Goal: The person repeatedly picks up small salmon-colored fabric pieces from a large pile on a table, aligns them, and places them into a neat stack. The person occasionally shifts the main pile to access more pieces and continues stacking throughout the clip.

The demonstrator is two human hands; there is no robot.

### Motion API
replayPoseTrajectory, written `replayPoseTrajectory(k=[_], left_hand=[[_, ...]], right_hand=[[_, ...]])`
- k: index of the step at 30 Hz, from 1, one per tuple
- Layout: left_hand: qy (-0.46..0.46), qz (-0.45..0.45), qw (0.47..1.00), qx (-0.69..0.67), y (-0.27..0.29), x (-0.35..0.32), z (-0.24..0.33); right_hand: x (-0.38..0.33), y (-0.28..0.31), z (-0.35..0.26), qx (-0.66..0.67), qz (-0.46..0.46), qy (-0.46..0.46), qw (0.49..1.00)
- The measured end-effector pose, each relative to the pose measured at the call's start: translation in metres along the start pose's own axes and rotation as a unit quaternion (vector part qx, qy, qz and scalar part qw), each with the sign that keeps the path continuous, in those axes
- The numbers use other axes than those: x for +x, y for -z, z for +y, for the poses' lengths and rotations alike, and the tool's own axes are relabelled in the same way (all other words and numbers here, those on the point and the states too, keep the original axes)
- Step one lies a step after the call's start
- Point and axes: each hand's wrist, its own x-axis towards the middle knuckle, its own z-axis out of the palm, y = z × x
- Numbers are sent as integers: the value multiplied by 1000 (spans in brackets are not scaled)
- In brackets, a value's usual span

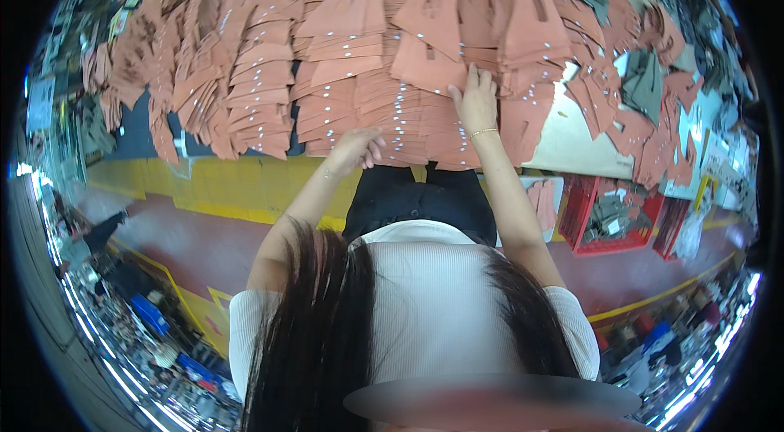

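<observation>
Right hand (476,101): flat, fingers together and extended, palm down on the stacked terracotta cut pieces (425,118); it grips nothing. A thin bracelet (483,133) circles the wrist.
Left hand (357,148): fingers curled loosely at the near edge of the same stacks, touching the lowest pieces; whether it pinches one cannot be told.
Terracotta cut pieces: flat leather-like shapes laid in overlapping, fanned rows, each bearing small white stickers; they cover most of the worktop (572,146) directly in front of the person, between and beyond both hands.
Larger terracotta panel (429,40): lies loose on top of the rows, just beyond the right hand.
Grey-green cut pieces (643,82): scattered among the terracotta ones toward the right, well apart from the hands.
Red crate (614,220): on the floor to the right, below the worktop's edge, holding grey material.
Floor (204,244): red with yellow stripes.
</observation>
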Motion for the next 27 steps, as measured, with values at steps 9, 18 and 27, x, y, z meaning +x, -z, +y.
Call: replayPoseTrajectory(k=[9, 18, 27], left_hand=[[-102, 30, 961, -254, 73, -6, 9], [-173, 57, 925, -332, 119, 67, 92], [-156, 77, 934, -314, 128, 71, 109]], right_hand=[[-1, -4, -17, -73, 28, -13, 997], [22, 32, -24, 428, -71, -213, 875], [-11, 127, -28, 313, -125, -168, 926]])
